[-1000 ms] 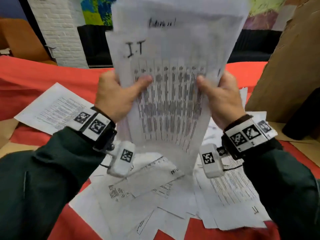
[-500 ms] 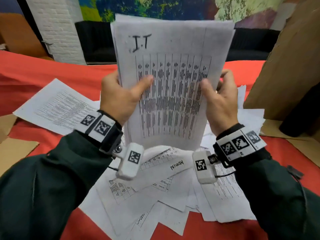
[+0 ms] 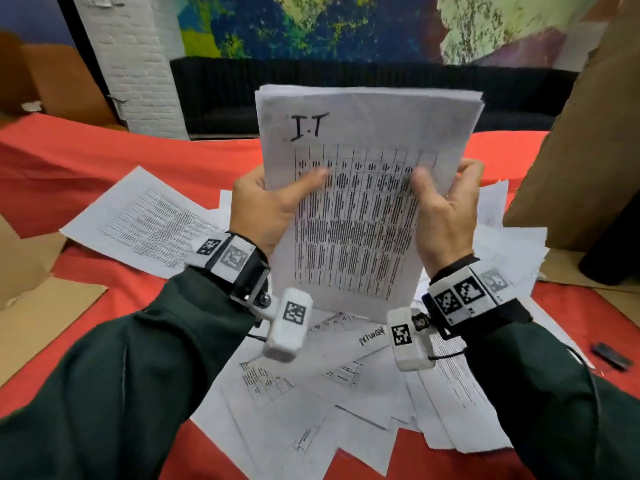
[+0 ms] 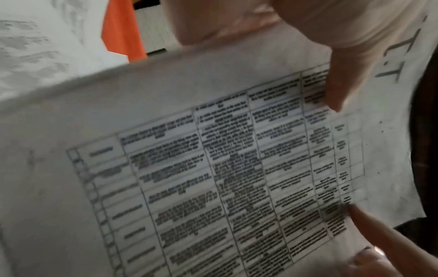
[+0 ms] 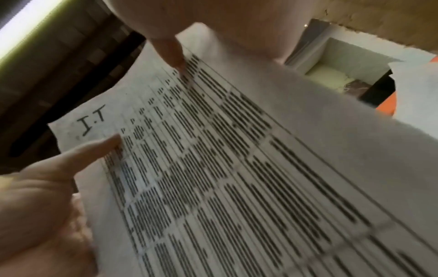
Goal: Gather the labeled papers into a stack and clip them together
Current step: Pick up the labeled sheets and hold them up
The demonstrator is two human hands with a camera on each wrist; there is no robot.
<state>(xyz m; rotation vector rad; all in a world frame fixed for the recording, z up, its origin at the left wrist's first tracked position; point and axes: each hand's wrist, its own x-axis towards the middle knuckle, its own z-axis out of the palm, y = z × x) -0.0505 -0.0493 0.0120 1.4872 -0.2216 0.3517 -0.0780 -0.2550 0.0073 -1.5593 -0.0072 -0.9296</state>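
Both hands, left hand (image 3: 266, 206) and right hand (image 3: 445, 216), pinch the side edges of a white printed paper stack (image 3: 360, 216) marked "I.T", held upright, long axis vertical, above loose sheets (image 3: 311, 403) on the red-clothed counter (image 3: 104, 174).

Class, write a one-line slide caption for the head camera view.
Both hands, left hand and right hand, hold the "I.T" paper stack upright above loose papers.
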